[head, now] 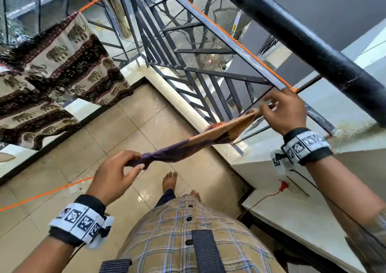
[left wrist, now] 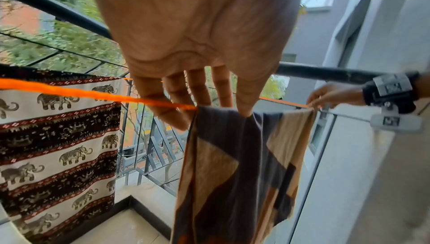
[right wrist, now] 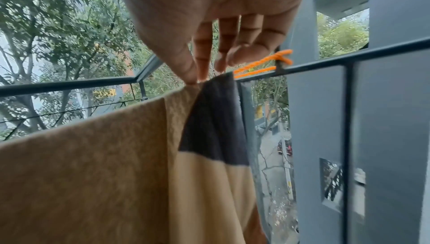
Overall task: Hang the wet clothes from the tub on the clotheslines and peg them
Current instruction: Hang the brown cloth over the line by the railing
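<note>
Left hand and right hand pinch the cloth's top edge along the line, beside the railing.

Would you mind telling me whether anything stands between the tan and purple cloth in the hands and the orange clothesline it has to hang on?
Nothing visible does. The left hand and right hand pinch the tan and purple cloth at its top corners, right at the orange clothesline. The elephant-print cloth hangs further along, clear of this stretch.
</note>
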